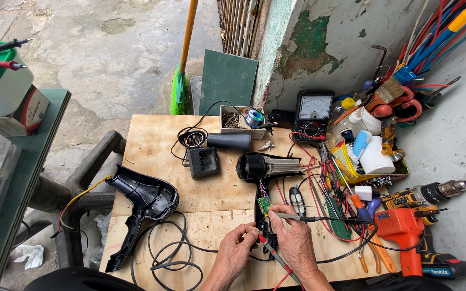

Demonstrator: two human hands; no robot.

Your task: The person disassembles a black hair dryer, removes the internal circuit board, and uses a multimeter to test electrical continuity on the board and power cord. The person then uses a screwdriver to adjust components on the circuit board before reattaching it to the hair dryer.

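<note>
A stripped black hair dryer body (268,167) lies on the plywood table (152,134), its handle pointing toward me with a small green circuit board (264,203) exposed. My right hand (296,242) grips a black meter probe (292,217) whose tip touches that board. My left hand (237,249) pinches the red meter probe (269,249) near its tip, against the lower end of the handle. The red and black leads run back to an analog multimeter (314,112) propped against the wall.
The dryer's empty black shell (145,198) and coiled cable (171,253) lie left. A black nozzle (231,141), small black box (203,161) and a tray with solder (238,119) sit behind. An orange drill (405,231), pliers and bottles crowd the right. A green broom (179,89) leans behind the table.
</note>
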